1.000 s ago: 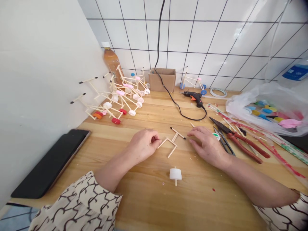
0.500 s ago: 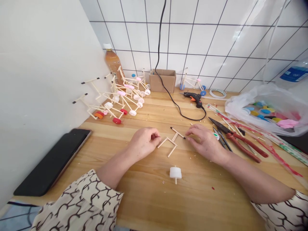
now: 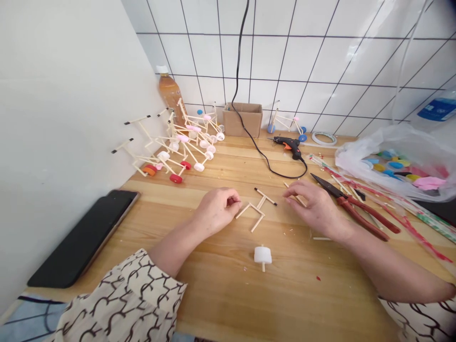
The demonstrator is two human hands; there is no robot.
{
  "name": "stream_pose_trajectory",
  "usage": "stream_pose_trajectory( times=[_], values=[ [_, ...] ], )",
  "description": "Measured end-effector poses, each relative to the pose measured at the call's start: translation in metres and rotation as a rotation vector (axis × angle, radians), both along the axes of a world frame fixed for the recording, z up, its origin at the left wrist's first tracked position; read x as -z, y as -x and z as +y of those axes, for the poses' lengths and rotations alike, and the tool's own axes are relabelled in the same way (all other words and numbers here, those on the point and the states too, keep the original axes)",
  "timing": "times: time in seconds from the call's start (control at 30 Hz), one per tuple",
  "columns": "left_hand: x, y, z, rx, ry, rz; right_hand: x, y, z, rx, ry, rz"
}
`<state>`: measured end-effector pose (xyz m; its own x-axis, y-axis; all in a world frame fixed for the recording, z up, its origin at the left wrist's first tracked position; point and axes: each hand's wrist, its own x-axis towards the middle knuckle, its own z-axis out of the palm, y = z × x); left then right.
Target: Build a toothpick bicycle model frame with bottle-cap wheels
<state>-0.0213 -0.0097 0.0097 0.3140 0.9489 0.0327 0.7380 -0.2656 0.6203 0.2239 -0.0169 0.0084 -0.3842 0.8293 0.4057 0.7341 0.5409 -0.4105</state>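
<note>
A small frame of thin wooden sticks (image 3: 261, 204) with black tips on its upper crossbar lies flat on the wooden table (image 3: 221, 294). Just left of it, my left hand (image 3: 219, 209) has its thumb and fingertips pressed together beside one stick end; what they hold, if anything, is too small to make out. My right hand (image 3: 313, 206) hovers right of the frame, thumb and fingers apart, with a loose stick (image 3: 298, 197) partly behind its fingers. Nearer me sits a white round cap piece (image 3: 262, 255) with a stick through it.
Several stick models with coloured wheels (image 3: 178, 142) stand at the back left by a bottle (image 3: 171, 92). Behind are a cardboard box (image 3: 242, 121) and glue gun (image 3: 289, 145). Red-handled pliers (image 3: 359, 211) and a bag of caps (image 3: 395, 161) lie right; a phone (image 3: 83, 237) lies left.
My right hand has moved right, away from the stick frame, and its fingers have spread. Loose sticks now show near it. My left hand is nearly unchanged; the view has shifted slightly.
</note>
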Motion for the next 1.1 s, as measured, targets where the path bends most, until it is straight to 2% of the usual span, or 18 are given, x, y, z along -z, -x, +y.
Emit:
stream_pose_trajectory(
  times=[0.33,0.53,0.73,0.9,1.03,1.1],
  values=[
    [0.004,0.001,0.003,-0.010,-0.041,-0.006,-0.043,-0.011,-0.015,0.147,-0.014,0.042],
    [0.006,0.003,0.003,0.004,-0.061,-0.011,-0.039,-0.027,-0.036,0.153,0.043,-0.015],
    [0.005,0.002,0.002,0.020,-0.071,-0.018,-0.033,-0.041,-0.049,0.252,0.125,-0.008],
    [0.005,0.002,0.003,0.019,-0.079,-0.019,-0.037,-0.047,-0.047,0.159,0.296,-0.057],
    [0.004,0.002,0.004,0.015,-0.091,-0.012,-0.039,-0.049,-0.046,0.022,0.520,-0.196],
    [0.004,0.003,0.005,0.009,-0.102,-0.009,-0.040,-0.048,-0.048,-0.028,0.583,-0.275]
  ],
)
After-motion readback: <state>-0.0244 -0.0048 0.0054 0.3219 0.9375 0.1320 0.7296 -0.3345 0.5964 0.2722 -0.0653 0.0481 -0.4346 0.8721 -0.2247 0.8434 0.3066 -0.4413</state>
